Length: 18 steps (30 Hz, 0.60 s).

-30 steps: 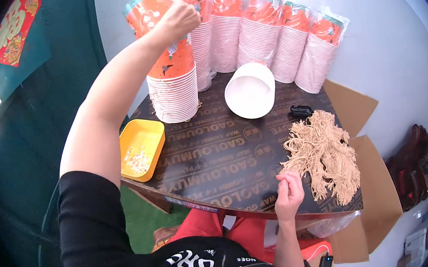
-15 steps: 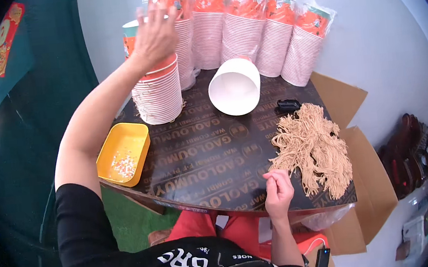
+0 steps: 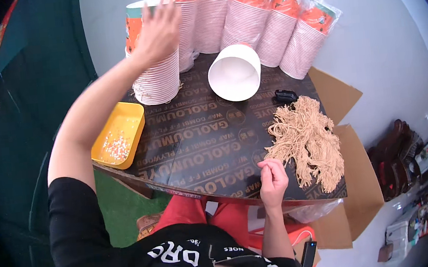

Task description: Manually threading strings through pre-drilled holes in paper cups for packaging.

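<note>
In the head view, see the cup stack (image 3: 157, 85) upright on the tabletop (image 3: 201, 158), the left hand (image 3: 160, 34) spread loosely at its top, the right hand (image 3: 273, 180) clenched beside the yarn (image 3: 308, 142), contents hidden. Best to steady lightly, keeping rims level.

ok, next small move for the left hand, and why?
Probably shift the left hand toward the loose cup: that hand looks open at the upright cup stack, apparently not gripping it, while the loose cup lies on its side, mouth facing the camera.
</note>
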{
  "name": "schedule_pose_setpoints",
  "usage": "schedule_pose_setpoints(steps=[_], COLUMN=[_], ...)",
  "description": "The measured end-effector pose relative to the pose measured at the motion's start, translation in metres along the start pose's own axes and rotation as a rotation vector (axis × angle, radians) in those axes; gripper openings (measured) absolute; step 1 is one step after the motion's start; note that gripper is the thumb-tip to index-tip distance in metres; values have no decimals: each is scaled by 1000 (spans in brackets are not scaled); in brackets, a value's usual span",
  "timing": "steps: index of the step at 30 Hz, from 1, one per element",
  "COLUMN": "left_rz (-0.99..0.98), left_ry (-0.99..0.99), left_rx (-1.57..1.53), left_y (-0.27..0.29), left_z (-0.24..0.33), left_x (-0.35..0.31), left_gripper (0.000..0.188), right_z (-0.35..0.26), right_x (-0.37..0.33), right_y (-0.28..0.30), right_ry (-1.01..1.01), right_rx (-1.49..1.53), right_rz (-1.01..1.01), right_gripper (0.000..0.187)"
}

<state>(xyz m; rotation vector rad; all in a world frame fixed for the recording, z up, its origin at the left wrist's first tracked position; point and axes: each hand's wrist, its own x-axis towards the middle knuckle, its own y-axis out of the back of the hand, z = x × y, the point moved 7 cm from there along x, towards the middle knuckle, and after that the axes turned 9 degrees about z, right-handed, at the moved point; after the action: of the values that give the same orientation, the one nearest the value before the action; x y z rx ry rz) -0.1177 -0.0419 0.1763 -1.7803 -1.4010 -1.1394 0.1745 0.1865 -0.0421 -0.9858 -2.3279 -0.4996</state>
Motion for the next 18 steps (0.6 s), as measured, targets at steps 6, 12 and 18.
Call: schedule_pose_setpoints(steps=[6,12,18], left_rz=[-613,-757,-458], left_ry=[310,768,1067], left_rx=[-668,-711,-750], left_y=[-38,-94,-98], left_z=[89,118,138], left_x=[-55,-104,-135], left_gripper=[26,34,18], right_z=[-2,-7,-6], right_x=[1,3,3], right_y=[-1,-1,-3], right_ry=[7,74,71], right_rx=[-16,-48,-47], right_rz=[-13,-13,-20], right_gripper=[11,11,11])
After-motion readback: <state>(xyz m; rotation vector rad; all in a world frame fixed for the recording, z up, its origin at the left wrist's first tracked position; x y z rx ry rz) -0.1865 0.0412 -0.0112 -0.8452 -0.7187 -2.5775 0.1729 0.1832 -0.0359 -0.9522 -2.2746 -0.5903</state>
